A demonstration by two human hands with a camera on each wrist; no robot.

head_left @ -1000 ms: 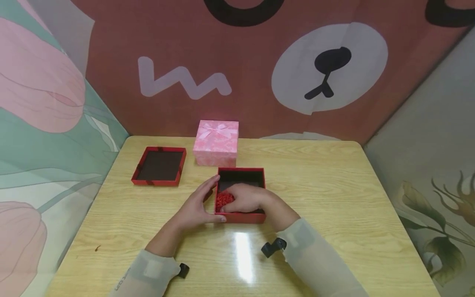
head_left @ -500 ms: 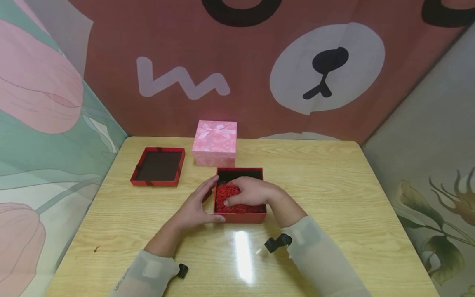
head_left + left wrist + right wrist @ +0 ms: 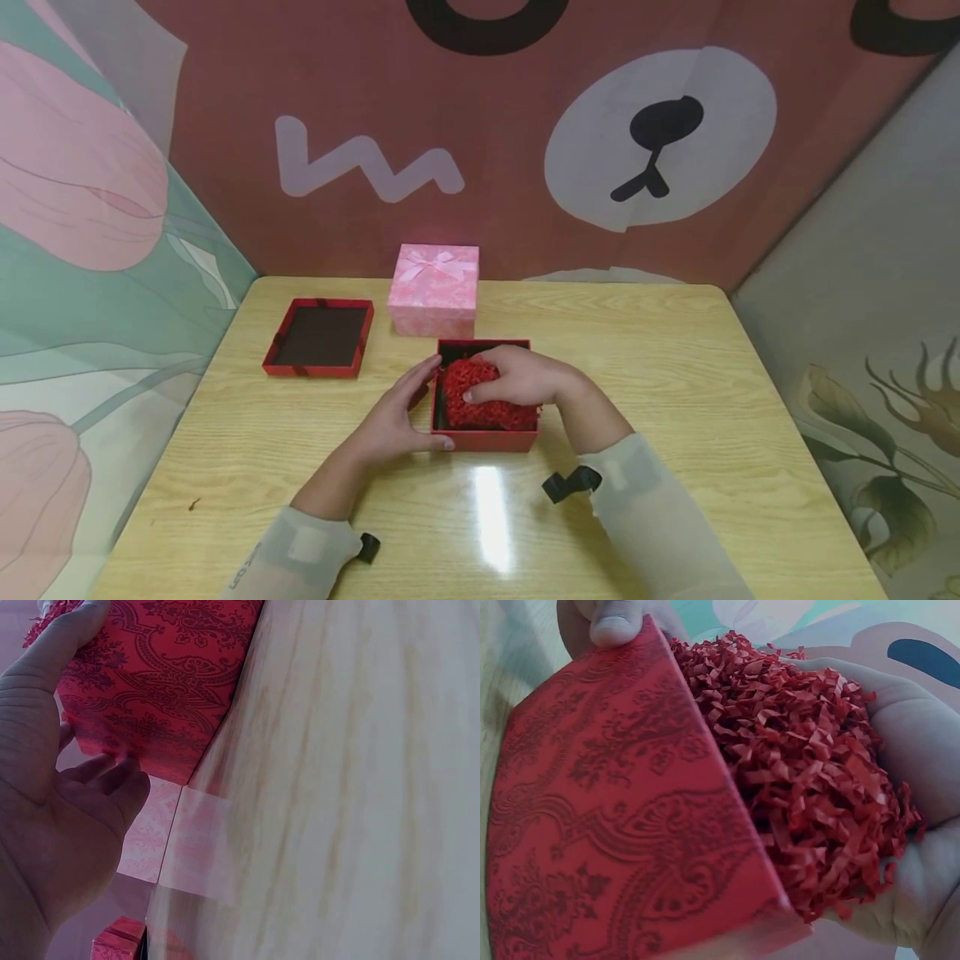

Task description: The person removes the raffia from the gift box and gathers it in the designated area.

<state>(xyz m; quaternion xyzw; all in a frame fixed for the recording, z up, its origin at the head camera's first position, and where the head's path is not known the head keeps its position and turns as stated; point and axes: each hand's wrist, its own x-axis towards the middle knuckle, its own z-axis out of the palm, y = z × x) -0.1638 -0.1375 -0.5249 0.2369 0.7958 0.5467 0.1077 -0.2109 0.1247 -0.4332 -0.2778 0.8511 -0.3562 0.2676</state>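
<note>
Since a second ago your right hand [image 3: 521, 379] has lifted and bunched the shreds [image 3: 487, 400] inside the box [image 3: 483, 437], fingers curled round them, while your left hand [image 3: 397, 421] lies flat at its nine o'clock wall; next, probably lift the filler clear.

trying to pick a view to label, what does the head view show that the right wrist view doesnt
Only the head view shows the pink box, the empty red lid, the table and most of the left hand bracing the red box. Only the right wrist view shows the box's dark paisley pattern and the single curls of the shredded paper. Both show the right hand gripping that red paper in the box.
</note>
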